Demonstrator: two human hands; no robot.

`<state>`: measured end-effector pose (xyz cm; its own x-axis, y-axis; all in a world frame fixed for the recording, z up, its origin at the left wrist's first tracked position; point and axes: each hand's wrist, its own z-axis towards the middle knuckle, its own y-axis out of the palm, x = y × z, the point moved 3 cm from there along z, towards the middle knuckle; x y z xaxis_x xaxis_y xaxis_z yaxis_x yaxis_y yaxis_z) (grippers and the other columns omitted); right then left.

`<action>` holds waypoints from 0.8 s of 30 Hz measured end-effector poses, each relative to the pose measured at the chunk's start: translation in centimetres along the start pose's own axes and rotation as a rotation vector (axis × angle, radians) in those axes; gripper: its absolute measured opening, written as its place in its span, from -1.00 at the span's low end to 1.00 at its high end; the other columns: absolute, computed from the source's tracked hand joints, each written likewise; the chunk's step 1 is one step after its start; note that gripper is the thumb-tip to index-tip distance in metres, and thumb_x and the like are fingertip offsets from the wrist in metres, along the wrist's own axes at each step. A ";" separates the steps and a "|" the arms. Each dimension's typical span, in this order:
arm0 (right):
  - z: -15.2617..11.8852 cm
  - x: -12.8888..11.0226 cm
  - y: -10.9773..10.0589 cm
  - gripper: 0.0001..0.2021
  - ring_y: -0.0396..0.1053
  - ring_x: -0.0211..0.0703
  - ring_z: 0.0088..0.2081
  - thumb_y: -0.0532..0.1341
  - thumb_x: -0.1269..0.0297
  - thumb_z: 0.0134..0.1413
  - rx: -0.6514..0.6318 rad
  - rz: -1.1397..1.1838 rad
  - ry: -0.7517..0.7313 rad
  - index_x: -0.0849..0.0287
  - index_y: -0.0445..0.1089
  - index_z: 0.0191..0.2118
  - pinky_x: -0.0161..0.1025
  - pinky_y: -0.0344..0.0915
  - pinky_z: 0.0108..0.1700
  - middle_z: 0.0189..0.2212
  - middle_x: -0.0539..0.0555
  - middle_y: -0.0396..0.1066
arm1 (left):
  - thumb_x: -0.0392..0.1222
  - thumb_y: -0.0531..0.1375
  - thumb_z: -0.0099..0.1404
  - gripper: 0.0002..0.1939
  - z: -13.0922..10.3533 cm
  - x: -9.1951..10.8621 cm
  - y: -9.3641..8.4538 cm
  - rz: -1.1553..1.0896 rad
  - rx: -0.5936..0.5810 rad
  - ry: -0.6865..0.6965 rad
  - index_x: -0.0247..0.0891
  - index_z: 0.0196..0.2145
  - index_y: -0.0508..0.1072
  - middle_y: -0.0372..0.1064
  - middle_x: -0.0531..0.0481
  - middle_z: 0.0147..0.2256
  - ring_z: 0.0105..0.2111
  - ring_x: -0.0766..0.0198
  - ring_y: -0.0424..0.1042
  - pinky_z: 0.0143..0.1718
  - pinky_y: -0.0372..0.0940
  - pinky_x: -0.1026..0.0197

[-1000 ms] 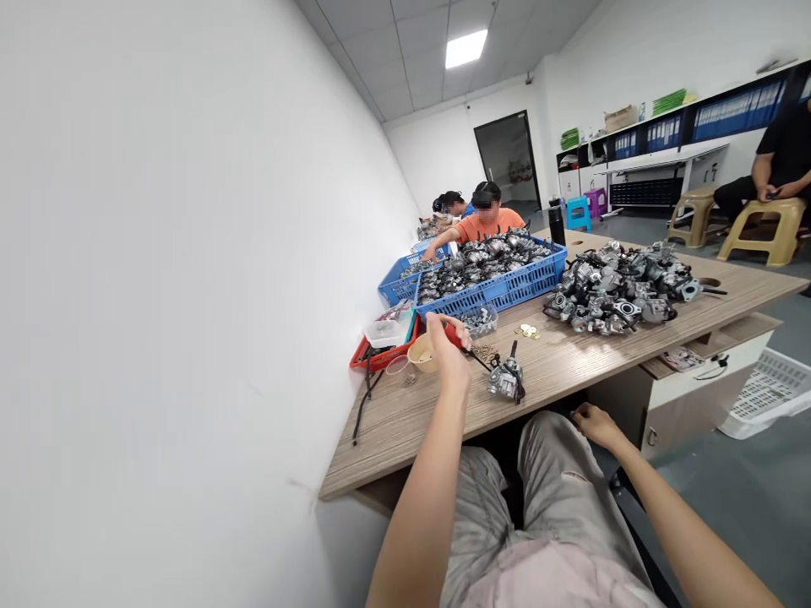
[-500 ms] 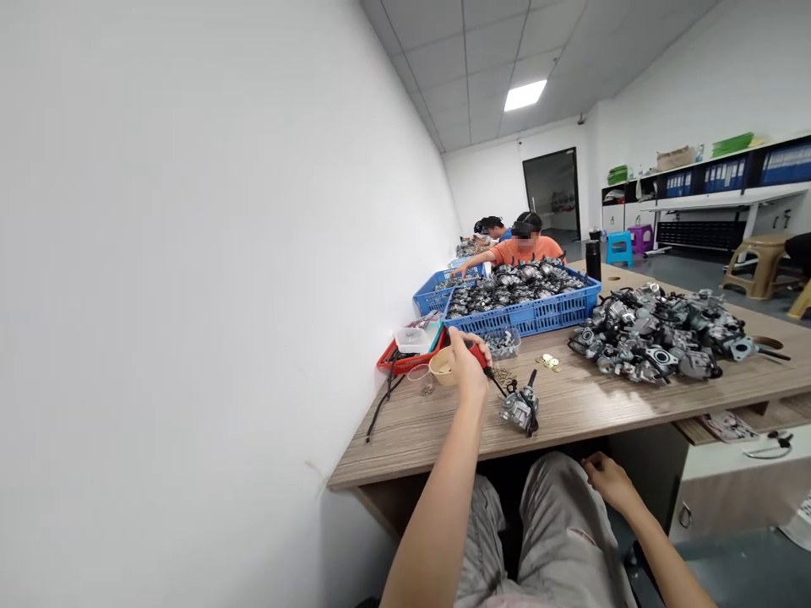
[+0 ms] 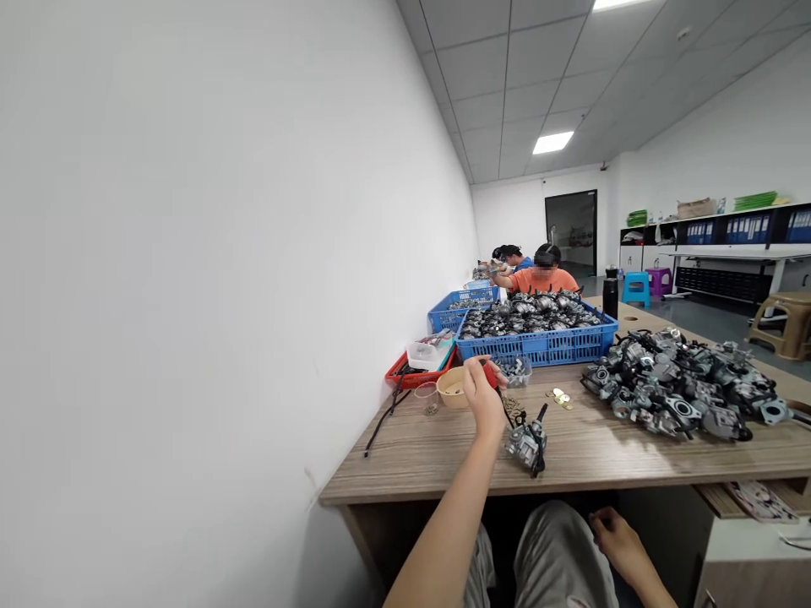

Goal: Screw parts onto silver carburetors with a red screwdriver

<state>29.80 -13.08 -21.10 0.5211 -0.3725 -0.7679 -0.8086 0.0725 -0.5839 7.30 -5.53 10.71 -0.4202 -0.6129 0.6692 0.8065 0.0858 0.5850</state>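
My left hand [image 3: 484, 400] is closed around the red handle of a screwdriver [image 3: 490, 375]. The dark shaft slants down towards a small metal carburetor [image 3: 527, 447] with black fittings, lying near the table's front edge. Whether the tip touches it is hard to see. Low by my right knee, off the table, my right hand [image 3: 619, 542] has its fingers curled together; anything between them is too small to name. Beside the screwdriver lie small brass-coloured screws [image 3: 514, 406], and a beige bowl [image 3: 451, 399] stands just left of my left hand.
A blue crate [image 3: 538, 346] full of carburetors stands behind, with another blue basket [image 3: 437, 320] beyond. Many carburetors [image 3: 684, 388] are heaped on the right. Brass discs [image 3: 561, 397], a red tray [image 3: 396, 380] and black strips [image 3: 380, 426] lie around. A person in orange [image 3: 545, 277] sits opposite.
My view has tipped upward, so the table sits lower in the picture. The person opposite has drawn an arm back from the blue basket. My left hand still grips the screwdriver by the carburetor.
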 end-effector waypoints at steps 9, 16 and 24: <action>0.9 0.8 1.4 -0.71 0.56 -0.05 -0.43 0.03 0.11 0.30 0.034 -0.023 -0.022 0.05 0.46 -0.26 -0.26 0.34 -0.35 -0.57 0.03 0.51 | 0.36 0.34 0.22 -0.44 -0.5 -0.6 0.4 0.025 0.014 0.021 -0.14 -0.22 0.26 0.31 0.17 -0.49 -0.61 0.41 0.25 -0.63 0.11 0.40; 0.9 0.8 1.4 -0.77 0.59 -0.03 -0.39 0.09 0.10 0.26 0.016 -0.023 -0.037 0.02 0.44 -0.31 -0.26 0.38 -0.31 -0.54 0.03 0.53 | 0.49 0.17 0.27 -0.40 -0.3 -0.6 0.0 0.005 0.084 0.014 -0.16 -0.30 0.29 0.17 0.20 -0.57 -0.68 0.44 0.09 -0.69 -0.02 0.41; 0.4 0.3 0.8 -0.77 0.60 -0.05 -0.33 0.09 0.15 0.26 0.009 0.003 -0.105 0.00 0.44 -0.36 -0.29 0.41 -0.22 -0.49 0.03 0.58 | 0.52 0.13 0.28 -0.34 0.1 -0.5 -0.4 0.000 0.076 -0.012 -0.22 -0.34 0.37 0.22 0.15 -0.59 -0.70 0.42 0.12 -0.72 0.00 0.37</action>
<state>29.42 -12.79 -21.94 0.5452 -0.2735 -0.7925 -0.8076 0.0822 -0.5840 7.18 -5.13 10.20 -0.4252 -0.6035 0.6746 0.7732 0.1453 0.6173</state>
